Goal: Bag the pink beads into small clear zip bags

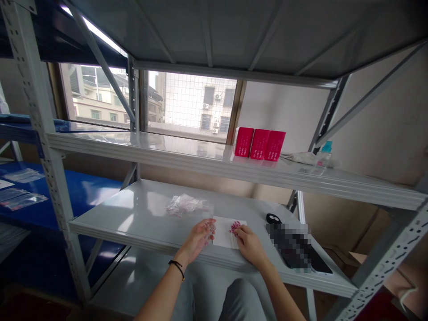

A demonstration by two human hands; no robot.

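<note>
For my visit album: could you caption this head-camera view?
Seated at a grey shelf, left hand and right hand work small pink pieces on white paper.

1. Left hand (199,238) holds a small clear bag (211,224) at the white sheet's (223,232) 9 o'clock
2. Right hand (249,243) touches pink pieces (234,226) on that sheet
3. Red boxes (260,143) stand at 12 o'clock on the upper shelf (167,149)

Paper sheet (223,232) lies between both hands; plastic bags (186,204) behind it.
</note>
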